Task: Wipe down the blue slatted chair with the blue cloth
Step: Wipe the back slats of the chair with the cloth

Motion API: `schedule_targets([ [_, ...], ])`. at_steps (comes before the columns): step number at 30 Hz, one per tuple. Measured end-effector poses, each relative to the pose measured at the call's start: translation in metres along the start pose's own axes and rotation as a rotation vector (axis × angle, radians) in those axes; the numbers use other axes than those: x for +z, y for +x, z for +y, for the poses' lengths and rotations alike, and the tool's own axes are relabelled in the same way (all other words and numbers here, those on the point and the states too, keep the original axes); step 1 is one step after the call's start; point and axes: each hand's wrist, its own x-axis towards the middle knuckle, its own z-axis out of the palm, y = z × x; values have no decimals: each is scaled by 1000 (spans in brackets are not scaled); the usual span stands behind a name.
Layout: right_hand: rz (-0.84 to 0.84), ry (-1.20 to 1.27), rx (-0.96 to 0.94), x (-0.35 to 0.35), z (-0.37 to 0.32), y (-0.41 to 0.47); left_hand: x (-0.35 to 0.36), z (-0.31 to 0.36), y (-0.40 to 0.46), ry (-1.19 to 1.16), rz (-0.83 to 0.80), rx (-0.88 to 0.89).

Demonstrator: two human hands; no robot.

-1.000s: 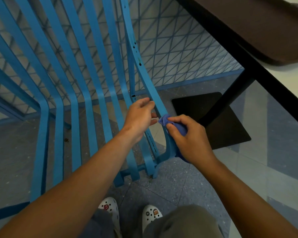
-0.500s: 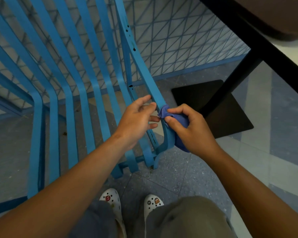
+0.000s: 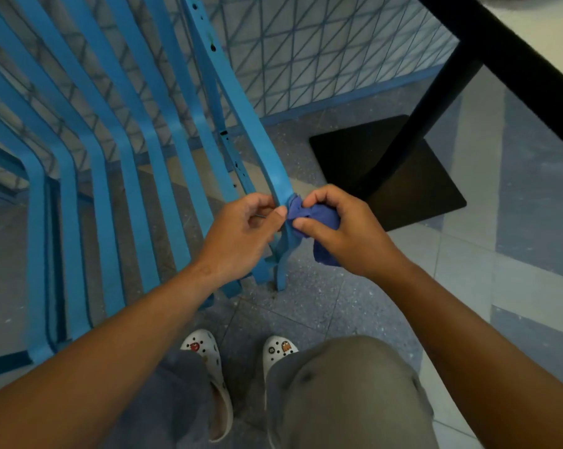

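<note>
Curled fingers of the right hand (image 3: 348, 234) bunch the blue cloth (image 3: 309, 218) against the outer slat of the blue slatted chair (image 3: 163, 137), thumb pressed on the fabric. Beside it, the left hand (image 3: 241, 234) curls too, its fingertips (image 3: 278, 212) pinching the cloth's edge at the same slat. Half a second earlier the left fingers lay straighter, and both hands sat slightly lower on the slat. Behind stands a black table base (image 3: 387, 176).

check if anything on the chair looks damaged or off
The chair's outer right slat carries dark spots or holes near its top, around; too small to tell which. No slat looks broken or bent out of line.
</note>
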Motion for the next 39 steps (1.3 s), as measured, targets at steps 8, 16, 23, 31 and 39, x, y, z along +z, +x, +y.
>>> schedule_targets([
  [8, -71, 10, 99, 15, 36, -9, -6, -9, 8, 33, -65, -25],
  [16, -86, 82, 98, 18, 37, -10, -15, -14, 12, 142, -139, 31],
  [23, -152, 106, 132, 22, 42, -6, -11, -18, 10, 161, -111, 90],
  [31, -197, 37, 127, 19, 49, -3, -7, -30, 10, 117, -123, 126],
  [39, -224, -24, 184, 12, 30, -3, -1, -31, 1, 61, -132, 64],
])
